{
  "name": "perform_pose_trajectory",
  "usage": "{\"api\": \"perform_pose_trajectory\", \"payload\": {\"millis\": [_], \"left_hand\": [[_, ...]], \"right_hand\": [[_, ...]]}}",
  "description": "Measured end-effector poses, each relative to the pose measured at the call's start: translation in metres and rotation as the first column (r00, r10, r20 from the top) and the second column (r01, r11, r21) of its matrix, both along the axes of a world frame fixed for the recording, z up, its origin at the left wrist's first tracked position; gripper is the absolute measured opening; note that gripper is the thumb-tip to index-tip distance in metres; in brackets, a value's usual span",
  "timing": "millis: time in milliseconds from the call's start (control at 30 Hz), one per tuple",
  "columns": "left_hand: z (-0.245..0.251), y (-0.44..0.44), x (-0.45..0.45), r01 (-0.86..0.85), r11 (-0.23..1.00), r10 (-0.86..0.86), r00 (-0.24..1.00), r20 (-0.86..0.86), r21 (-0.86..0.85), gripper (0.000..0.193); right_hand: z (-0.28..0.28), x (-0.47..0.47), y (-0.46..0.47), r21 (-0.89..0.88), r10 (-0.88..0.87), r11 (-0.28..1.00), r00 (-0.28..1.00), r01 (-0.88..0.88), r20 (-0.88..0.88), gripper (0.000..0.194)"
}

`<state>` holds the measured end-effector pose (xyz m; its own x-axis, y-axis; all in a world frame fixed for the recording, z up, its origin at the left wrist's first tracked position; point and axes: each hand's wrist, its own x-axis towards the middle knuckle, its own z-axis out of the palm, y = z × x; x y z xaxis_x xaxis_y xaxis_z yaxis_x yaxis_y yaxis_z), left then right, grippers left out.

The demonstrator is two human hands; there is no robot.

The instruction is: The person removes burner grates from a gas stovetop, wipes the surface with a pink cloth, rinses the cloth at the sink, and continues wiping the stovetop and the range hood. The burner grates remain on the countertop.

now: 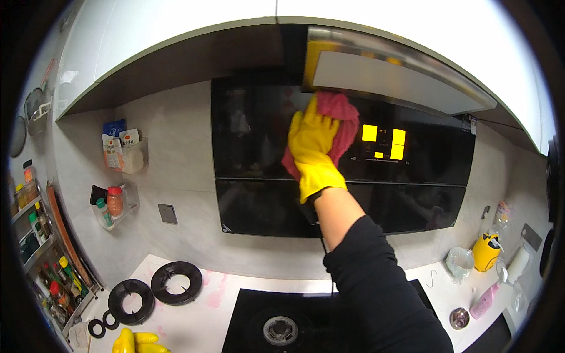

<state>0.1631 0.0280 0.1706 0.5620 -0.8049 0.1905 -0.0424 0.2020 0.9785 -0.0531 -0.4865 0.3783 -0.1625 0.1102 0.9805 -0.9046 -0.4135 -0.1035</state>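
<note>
My right hand [313, 141], in a yellow rubber glove, presses a pink cloth [346, 117] against the black glossy front of a range hood [256, 141]. The cloth bunches above and beside the fingers, just below the hood's raised flap [388, 77]. Lit yellow panels [397, 143] show on the hood to the right of the cloth. At the bottom left edge, yellow gloved fingers [134, 342], apparently my left hand, are over the white countertop [194, 326]. The frame cuts most of that hand off, and its grip is unclear.
Below stands a black gas cooktop [251, 309] with an exposed burner [280, 331]. Black pan supports [176, 282] and small rings [97, 328] lie at left, near pink liquid smears [214, 295]. A pink spray bottle [485, 302] and a yellow container [486, 253] stand at right. White cabinets [185, 26] overhang.
</note>
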Motion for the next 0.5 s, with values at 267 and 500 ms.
{"api": "perform_pose_trajectory", "payload": {"millis": [267,500], "left_hand": [[-0.009,0.004,0.034,-0.056,0.995,0.064,0.993,-0.1,0.08,0.061],[0.0,-0.011,0.001,-0.064,0.991,0.077,0.991,-0.11,0.117,0.057]], "right_hand": [[-0.049,0.127,0.012,0.029,0.17,0.984,0.881,-0.176,-0.442,0.058],[-0.098,0.051,0.023,0.102,0.181,0.983,0.787,-0.15,-0.59,0.058]]}}
